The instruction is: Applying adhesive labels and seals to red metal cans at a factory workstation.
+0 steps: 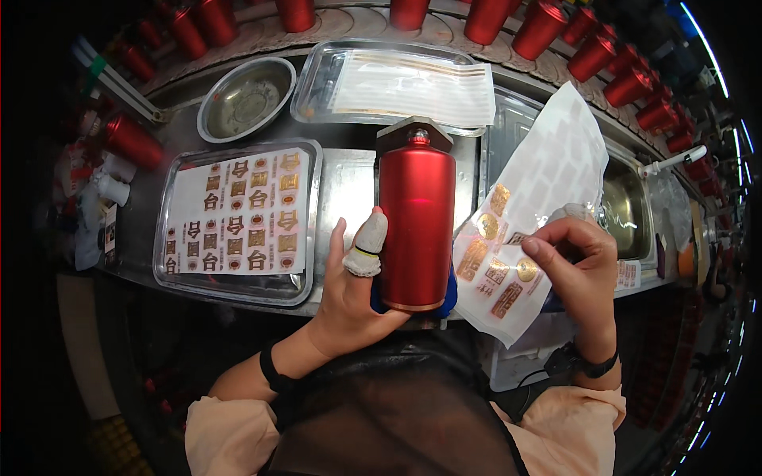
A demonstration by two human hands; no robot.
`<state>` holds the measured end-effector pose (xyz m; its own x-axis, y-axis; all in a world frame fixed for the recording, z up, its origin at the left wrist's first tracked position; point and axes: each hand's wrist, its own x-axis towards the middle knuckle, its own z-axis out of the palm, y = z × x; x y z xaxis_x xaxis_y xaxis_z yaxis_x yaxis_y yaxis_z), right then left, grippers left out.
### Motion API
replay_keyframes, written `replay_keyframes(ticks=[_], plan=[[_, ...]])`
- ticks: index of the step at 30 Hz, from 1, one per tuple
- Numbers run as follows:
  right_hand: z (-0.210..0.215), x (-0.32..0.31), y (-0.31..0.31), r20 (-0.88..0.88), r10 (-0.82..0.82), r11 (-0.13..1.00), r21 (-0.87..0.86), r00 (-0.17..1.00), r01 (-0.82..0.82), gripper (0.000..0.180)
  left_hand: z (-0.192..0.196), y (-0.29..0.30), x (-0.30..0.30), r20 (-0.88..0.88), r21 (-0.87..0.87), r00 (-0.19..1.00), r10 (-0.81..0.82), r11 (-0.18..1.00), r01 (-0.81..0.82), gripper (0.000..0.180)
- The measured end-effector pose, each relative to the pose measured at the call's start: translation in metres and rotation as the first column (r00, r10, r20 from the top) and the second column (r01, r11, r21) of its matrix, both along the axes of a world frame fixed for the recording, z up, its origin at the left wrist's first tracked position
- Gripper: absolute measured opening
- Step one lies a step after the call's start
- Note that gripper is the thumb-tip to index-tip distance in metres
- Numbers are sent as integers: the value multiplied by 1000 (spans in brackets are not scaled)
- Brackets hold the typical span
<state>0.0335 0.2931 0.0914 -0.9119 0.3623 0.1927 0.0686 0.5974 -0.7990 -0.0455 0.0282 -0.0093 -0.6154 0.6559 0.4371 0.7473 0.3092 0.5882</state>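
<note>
A glossy red bottle (417, 230) lies in front of me with its narrow neck pointing away, on a rest with blue padding (450, 293) that shows at its lower edge. My left hand (349, 289) is against the bottle's lower left side, thumb by its base and a finger in a white finger cot along its wall. On the right, my right hand (575, 266) has thumb and fingers closed on a white decal sheet (548, 151) with gold and red decals at its near end. A whitish finger cover shows behind the fingers. The exact pinch point is partly hidden.
A clear tray (316, 262) with a sheet of gold and red character decals sits at left. Behind are a metal bowl (246, 99) and another tray (313, 99) with striped sheets. Several red bottles (548, 30) line the curved conveyor. A sink (627, 214) is at right.
</note>
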Motion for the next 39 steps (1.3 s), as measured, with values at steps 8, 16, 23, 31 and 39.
replay_keyframes(ticks=[8,16,23,31,39], plan=[[17,-37,-52,184,354,897,-343,917,-278,13,-21,-6,0,372,96,928,-10,995,-28,116],[-33,-82,-52,57,290,957,-22,955,-289,20,0,-8,-16,420,168,900,-115,985,48,110],[-27,-87,-51,33,339,937,83,940,-340,18,9,24,-38,795,349,582,-175,915,-201,84],[-57,-80,-49,26,42,936,-349,999,-30,23,-1,29,-33,801,436,554,-227,855,-280,79],[-67,-61,-61,53,52,915,-401,997,-27,45,-4,27,-34,803,453,544,-244,843,-291,76]])
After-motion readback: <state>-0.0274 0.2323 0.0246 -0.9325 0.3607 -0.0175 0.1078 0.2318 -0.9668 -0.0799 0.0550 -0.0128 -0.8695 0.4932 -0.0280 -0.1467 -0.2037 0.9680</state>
